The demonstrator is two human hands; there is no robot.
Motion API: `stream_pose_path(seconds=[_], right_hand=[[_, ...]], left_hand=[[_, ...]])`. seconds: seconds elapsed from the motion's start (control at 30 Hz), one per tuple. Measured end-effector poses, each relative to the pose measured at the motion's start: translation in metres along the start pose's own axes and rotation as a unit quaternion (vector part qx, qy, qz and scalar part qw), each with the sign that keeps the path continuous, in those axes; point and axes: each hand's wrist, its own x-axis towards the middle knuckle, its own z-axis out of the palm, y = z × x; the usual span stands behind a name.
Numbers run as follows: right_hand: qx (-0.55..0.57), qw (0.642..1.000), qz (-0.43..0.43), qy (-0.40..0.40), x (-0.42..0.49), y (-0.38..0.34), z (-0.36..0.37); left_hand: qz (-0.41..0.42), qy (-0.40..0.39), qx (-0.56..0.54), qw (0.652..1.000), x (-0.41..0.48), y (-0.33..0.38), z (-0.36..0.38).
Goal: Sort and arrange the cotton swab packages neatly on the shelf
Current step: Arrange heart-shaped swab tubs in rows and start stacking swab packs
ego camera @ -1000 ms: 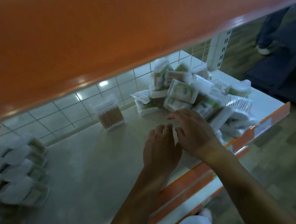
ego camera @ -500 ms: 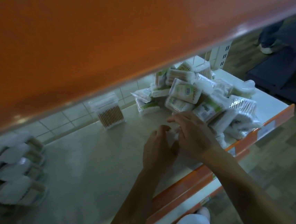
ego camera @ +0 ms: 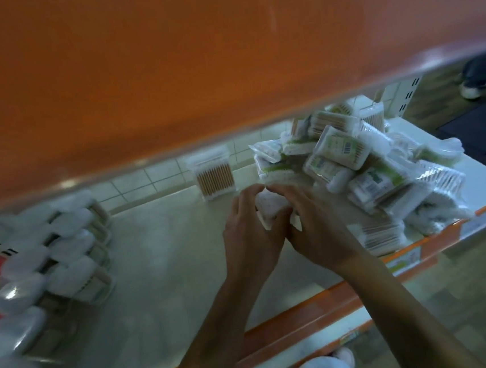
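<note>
Before you is a pale shelf (ego camera: pixel 156 281) with an orange rail (ego camera: pixel 420 251) along its front and white tiles (ego camera: pixel 146 175) behind, and an orange upper shelf (ego camera: pixel 164 58) fills the top of your view, more of it than a second ago. Your left hand (ego camera: pixel 250 236) and right hand (ego camera: pixel 313 221), which lay flat on the shelf then, now curl round a white pack (ego camera: pixel 270 205) between them, just beside the pile (ego camera: pixel 368 171) of swab packs at the right end. One box (ego camera: pixel 214 176) stands upright by the tiles, where it was. Rows of white-lidded tubs (ego camera: pixel 64 254) sit at the left. The pile's labels are green and white with barcodes, but the writing is too blurred to read.
</note>
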Motion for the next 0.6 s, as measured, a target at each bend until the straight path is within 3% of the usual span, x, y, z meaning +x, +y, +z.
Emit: stream_pose_path(seconds=[0.4,0.6], right_hand=[[0.13,0.99,-0.03,-0.036,0.006,-0.03,0.031],[0.158,0.985,-0.047,-0.059,0.013,-0.051,0.058]], left_hand=[[-0.037,0.047,0.047,0.997,-0.005,-0.008,-0.046],[-0.031,0.041,0.141,0.989,-0.015,-0.02,-0.077]])
